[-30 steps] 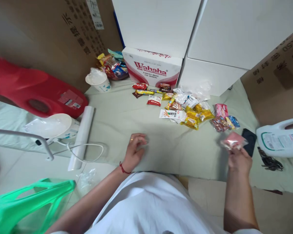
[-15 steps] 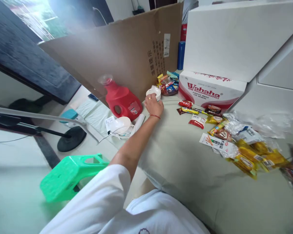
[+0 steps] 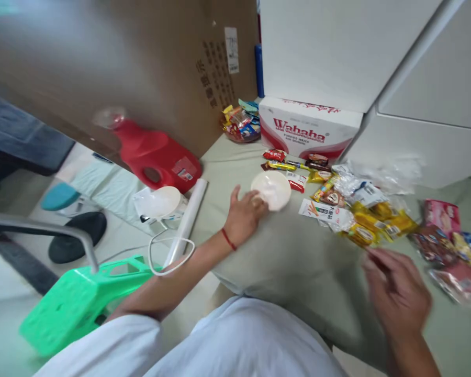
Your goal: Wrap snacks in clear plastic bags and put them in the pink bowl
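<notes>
My left hand (image 3: pixel 245 215) is at the near left edge of a shallow white bowl (image 3: pixel 272 189). Its foremost fingers grip the rim, while the little finger sticks up apart. Something pale and translucent shows inside the bowl. My right hand (image 3: pixel 398 290) hovers low on the right, curled and smeared by motion; whether it holds anything I cannot make out. Closest to it lie yellow-wrapped snacks (image 3: pixel 377 222). A red-and-white packet (image 3: pixel 296 181) lies at the bowl's right edge, and a white packet with breadstick pictures (image 3: pixel 325 213) is just beyond.
At the back stand a bowl of mixed snacks (image 3: pixel 241 123) and a Wahaba-printed carton (image 3: pixel 308 128). A red jug (image 3: pixel 157 152), a white roll (image 3: pixel 186 222) and a cable line the left edge. Pink and brown packets (image 3: pixel 441 217) lie right; a green stool (image 3: pixel 82 298) stands below left.
My left hand has brought the white bowl from beside the snack bowl toward me and to the right. My right hand has come into view. The view has turned downward and right.
</notes>
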`<state>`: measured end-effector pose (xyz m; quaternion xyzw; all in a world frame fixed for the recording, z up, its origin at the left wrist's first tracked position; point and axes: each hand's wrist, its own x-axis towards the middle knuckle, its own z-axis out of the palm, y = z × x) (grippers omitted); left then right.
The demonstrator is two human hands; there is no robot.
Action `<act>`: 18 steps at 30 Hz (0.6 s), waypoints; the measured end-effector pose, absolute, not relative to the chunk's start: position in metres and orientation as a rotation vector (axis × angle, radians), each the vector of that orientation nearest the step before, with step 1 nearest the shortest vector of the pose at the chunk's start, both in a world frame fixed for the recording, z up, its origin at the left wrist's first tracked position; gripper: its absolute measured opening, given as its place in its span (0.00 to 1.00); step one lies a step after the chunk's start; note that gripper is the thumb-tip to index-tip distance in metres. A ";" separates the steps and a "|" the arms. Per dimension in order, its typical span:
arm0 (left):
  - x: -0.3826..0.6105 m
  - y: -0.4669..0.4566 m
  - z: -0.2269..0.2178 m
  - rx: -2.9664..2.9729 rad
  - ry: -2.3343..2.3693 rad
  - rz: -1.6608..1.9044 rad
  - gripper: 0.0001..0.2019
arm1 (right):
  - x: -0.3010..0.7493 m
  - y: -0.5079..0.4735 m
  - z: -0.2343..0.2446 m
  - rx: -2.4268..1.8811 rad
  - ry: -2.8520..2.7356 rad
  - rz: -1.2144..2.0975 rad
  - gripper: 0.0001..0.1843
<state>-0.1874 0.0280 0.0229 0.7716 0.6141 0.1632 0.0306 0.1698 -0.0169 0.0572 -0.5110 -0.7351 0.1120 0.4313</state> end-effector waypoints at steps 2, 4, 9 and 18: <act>-0.155 -0.011 0.024 2.509 1.614 0.493 0.15 | 0.136 -0.002 0.059 -1.082 -2.123 0.346 0.16; -0.133 -0.037 0.020 2.575 1.448 0.504 0.15 | 0.104 0.013 0.057 -1.052 -2.396 0.487 0.17; -0.121 -0.059 0.000 2.485 1.288 0.762 0.14 | 0.062 0.034 0.044 -1.522 -2.777 0.724 0.27; -0.115 -0.040 -0.015 1.507 1.839 0.962 0.18 | 0.043 0.028 0.048 -1.476 -2.997 0.688 0.19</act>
